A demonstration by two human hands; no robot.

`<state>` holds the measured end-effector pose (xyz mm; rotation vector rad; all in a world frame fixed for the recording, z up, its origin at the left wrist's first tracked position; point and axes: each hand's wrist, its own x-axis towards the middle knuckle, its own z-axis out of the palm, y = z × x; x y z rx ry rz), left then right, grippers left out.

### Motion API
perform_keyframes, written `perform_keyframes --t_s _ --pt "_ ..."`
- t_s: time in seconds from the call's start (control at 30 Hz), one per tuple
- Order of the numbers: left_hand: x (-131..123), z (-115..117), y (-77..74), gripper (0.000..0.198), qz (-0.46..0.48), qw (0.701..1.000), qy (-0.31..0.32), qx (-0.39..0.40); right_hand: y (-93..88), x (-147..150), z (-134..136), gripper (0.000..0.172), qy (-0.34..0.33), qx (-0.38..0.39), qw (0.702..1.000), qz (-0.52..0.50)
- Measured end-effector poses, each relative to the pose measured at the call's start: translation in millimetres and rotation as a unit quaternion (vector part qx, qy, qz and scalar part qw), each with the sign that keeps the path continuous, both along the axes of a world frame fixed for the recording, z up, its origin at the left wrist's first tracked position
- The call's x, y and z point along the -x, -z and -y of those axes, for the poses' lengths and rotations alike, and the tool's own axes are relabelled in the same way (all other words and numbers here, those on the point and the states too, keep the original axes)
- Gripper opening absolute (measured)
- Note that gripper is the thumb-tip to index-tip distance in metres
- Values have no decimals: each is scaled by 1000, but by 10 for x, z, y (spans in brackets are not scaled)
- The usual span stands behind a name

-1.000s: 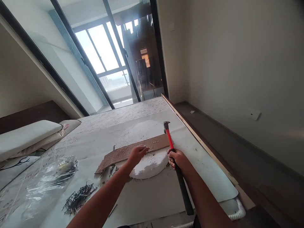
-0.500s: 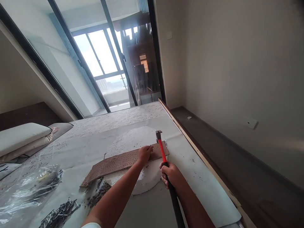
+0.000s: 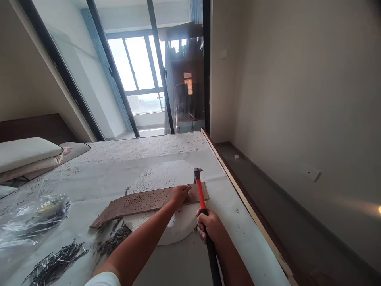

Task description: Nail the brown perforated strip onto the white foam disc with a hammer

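Note:
My right hand (image 3: 210, 227) is wrapped round the black grip of a claw hammer (image 3: 201, 194) with a red neck. The hammer's metal head is up, just right of my left fingertips. My left hand (image 3: 179, 195) rests at the right part of a brown perforated board (image 3: 135, 203), its fingers pinched on what looks like a thin nail, mostly hidden. The board lies across a round white foam slab (image 3: 166, 174). A pile of loose nails (image 3: 58, 260) and a heap of dark crumbs (image 3: 116, 239) lie left of my left forearm.
A clear plastic bag (image 3: 37, 216) with nails in it lies at the left. Folded bedding (image 3: 29, 155) sits behind it. The white covered surface (image 3: 98, 178) ends on the right at a wooden edge (image 3: 238, 186), with dark floor and a wall beyond. Glass doors stand at the back.
The view has tilted and shifted slightly, so the board and nails appear further left. Both hands keep their holds, and the hammer head stays raised near the left fingertips.

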<state>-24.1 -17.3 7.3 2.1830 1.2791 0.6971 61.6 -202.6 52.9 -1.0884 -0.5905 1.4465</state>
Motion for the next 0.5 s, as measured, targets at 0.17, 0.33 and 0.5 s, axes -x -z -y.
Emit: perform_keyframes --t_s 0.17,0.33,0.5 --pt "-2 -14 17 48 -7 1000 -4 -14 10 19 -23 18 -16 4 1000 9" --pt "-12 -14 16 44 -29 999 -16 -26 18 40 -27 18 -23 4 1000 10" --pt "-11 10 -4 37 -35 999 -11 -22 -67 67 27 16 -32 -20 999 26"
